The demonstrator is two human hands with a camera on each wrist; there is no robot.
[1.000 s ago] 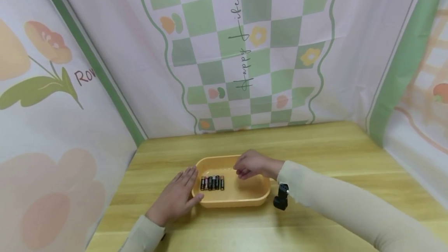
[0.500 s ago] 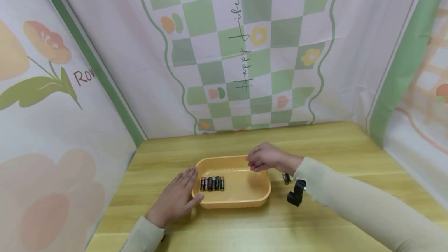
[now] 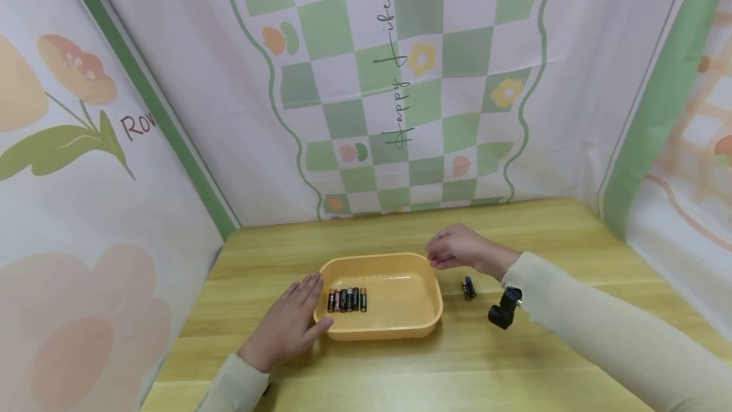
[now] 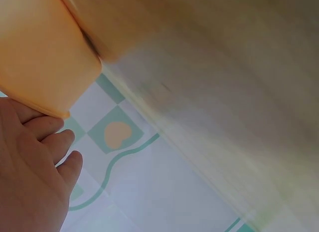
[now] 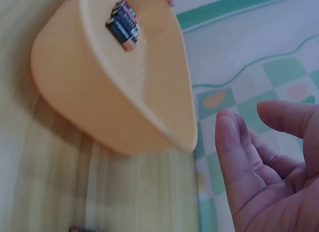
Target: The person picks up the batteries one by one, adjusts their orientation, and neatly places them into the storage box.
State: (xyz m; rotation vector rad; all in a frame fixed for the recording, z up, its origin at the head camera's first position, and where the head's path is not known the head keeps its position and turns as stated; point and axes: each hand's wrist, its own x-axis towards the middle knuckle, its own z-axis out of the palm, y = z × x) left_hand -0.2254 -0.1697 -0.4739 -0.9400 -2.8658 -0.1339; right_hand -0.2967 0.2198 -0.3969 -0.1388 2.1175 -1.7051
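Note:
A yellow-orange plastic tray (image 3: pixel 380 334) stands on the table. Inside, near its left end, several small black batteries (image 3: pixel 346 299) lie side by side in a row, the rightmost slightly apart. My left hand (image 3: pixel 288 320) rests along the tray's left end, fingers straight against the rim; the left wrist view has these fingers (image 4: pixel 60 142) at the tray's edge. Beyond the tray's far right corner is my right hand (image 3: pixel 463 250), raised over the table. In the right wrist view a gap separates its thumb (image 5: pixel 284 115) from the other fingers, with nothing held.
Right of the tray, a few more batteries (image 3: pixel 469 288), one with a blue end, lie together on the wooden table (image 3: pixel 389 374). A printed cloth (image 3: pixel 426 113) hangs behind the table, with more cloth at both sides.
My right hand has moved out from over the tray to the right and away from me, uncovering the batteries on the table. The left hand and the battery row have stayed put.

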